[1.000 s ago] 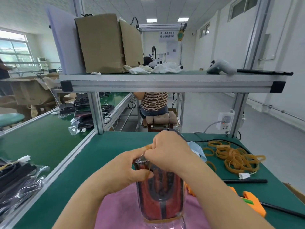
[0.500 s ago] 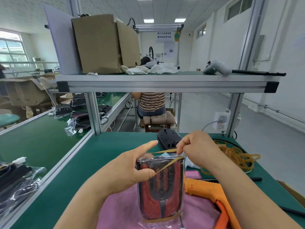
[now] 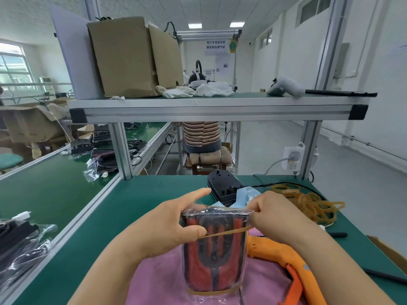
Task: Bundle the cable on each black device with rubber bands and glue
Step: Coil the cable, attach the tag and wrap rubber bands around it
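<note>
A red and black device (image 3: 213, 254) in a clear plastic bag stands upright on a pink cloth (image 3: 158, 282). My left hand (image 3: 174, 227) grips its left side, thumb pressed on the front and index finger stretched out. A tan rubber band (image 3: 226, 232) runs slantwise across the upper front. My right hand (image 3: 273, 216) pinches that band at the top right corner. A second rubber band (image 3: 211, 292) circles the device's bottom. Another black device (image 3: 224, 186) lies flat behind, partly under blue film.
An orange glue gun (image 3: 284, 258) lies right of the device on the cloth. A heap of rubber bands (image 3: 308, 203) sits at the far right. Bagged black devices (image 3: 19, 241) lie on the left conveyor. A black stick (image 3: 334, 234) lies by the right edge.
My right hand has drawn the rubber band down from above the device's top to its upper right corner. The band now lies lower across the front. The left hand keeps its grip.
</note>
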Available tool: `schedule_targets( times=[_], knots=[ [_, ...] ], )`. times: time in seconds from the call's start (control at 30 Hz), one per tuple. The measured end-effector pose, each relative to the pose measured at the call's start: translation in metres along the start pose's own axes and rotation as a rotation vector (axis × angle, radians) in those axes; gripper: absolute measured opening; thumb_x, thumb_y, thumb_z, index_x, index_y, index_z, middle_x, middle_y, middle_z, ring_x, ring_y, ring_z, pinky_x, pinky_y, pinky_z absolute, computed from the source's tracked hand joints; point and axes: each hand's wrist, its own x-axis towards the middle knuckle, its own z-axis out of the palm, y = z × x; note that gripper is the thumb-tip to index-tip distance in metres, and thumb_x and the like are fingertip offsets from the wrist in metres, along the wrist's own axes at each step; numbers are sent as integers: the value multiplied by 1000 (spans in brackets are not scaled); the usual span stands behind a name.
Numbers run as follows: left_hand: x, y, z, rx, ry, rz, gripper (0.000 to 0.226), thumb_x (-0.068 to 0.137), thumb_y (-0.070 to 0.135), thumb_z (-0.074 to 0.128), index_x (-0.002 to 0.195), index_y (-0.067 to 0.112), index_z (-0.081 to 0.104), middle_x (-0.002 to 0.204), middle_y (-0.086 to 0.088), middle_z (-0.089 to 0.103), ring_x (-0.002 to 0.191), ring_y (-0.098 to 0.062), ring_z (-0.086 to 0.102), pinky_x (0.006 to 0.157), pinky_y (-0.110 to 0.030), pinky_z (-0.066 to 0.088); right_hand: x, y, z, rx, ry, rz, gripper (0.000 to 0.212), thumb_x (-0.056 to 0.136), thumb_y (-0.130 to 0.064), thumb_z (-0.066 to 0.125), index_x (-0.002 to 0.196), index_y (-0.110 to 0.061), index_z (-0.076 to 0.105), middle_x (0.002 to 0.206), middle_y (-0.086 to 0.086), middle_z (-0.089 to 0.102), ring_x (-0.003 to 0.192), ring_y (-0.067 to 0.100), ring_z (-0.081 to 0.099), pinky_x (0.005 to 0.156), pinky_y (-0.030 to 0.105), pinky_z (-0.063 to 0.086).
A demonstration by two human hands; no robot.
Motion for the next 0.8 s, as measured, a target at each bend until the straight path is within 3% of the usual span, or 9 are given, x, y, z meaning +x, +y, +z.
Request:
schedule_targets(
  times=[0.07, 0.13, 0.23, 0.3, 0.4, 0.5, 0.63, 0.73, 0.8],
  knots=[
    [-3, -1, 0, 0, 13, 6, 75, 75, 46, 66, 133, 72, 27, 126, 37, 57, 114, 11, 55, 100, -24, 43, 7, 1, 1, 100, -77, 27, 33, 85, -14, 59, 52, -15, 60, 51, 2, 43, 44, 13, 32, 42, 21, 27],
    [-6, -4, -1, -13, 30, 6, 74, 74, 47, 67, 133, 72, 29, 130, 31, 58, 118, 8, 54, 106, -31, 41, 14, 1, 1, 186, -169, 51, 45, 87, -15, 59, 44, -20, 47, 48, -6, 36, 45, 11, 28, 43, 21, 23],
    [-9, -7, 2, -90, 35, 19, 72, 75, 40, 70, 132, 69, 36, 129, 27, 60, 117, 7, 57, 103, -25, 45, 16, 6, 2, 247, -376, 36, 26, 90, -1, 55, 70, -17, 62, 63, -9, 55, 57, 5, 48, 57, 23, 42],
    [-9, -8, 8, -169, 43, 35, 69, 74, 34, 72, 128, 66, 43, 126, 26, 62, 112, 6, 60, 90, -11, 48, 12, 9, 4, 235, -477, -1, 19, 90, 5, 55, 93, -7, 69, 75, -10, 60, 66, 1, 59, 64, 13, 48],
    [-9, -13, 20, -315, 95, 29, 62, 73, 27, 73, 126, 52, 55, 122, 21, 66, 109, -3, 65, 89, -18, 53, 8, 17, 9, 450, -465, 55, 24, 86, 6, 51, 96, -4, 70, 77, -5, 72, 68, 4, 67, 66, 24, 54],
    [-9, -20, 38, -525, 229, 7, 52, 72, 22, 73, 122, 30, 63, 113, 9, 72, 104, -14, 69, 84, -22, 55, 7, 20, 15, 562, -438, 110, 32, 87, 6, 48, 114, 4, 67, 97, 10, 76, 79, 13, 71, 76, 36, 55],
    [-9, -27, 59, -706, 364, -2, 31, 75, 22, 70, 106, 23, 74, 105, -9, 74, 97, -19, 69, 82, -26, 58, 8, 22, 21, 643, -403, 124, 38, 85, 7, 48, 117, 0, 68, 109, 14, 74, 93, 26, 71, 94, 51, 53],
    [-9, -31, 63, -740, 367, 13, 28, 80, 25, 69, 107, 20, 73, 108, -14, 73, 99, -23, 69, 87, -31, 58, 11, 22, 25, 694, -411, 109, 36, 86, 1, 50, 112, -7, 73, 110, 10, 74, 103, 32, 69, 96, 49, 53],
    [-8, -32, 62, -763, 363, 12, 24, 85, 26, 73, 108, 19, 73, 108, -13, 73, 102, -26, 70, 82, -27, 58, 12, 22, 31, 740, -413, 104, 31, 88, -6, 51, 108, -7, 75, 109, 11, 74, 92, 26, 67, 87, 41, 52]
  ],
)
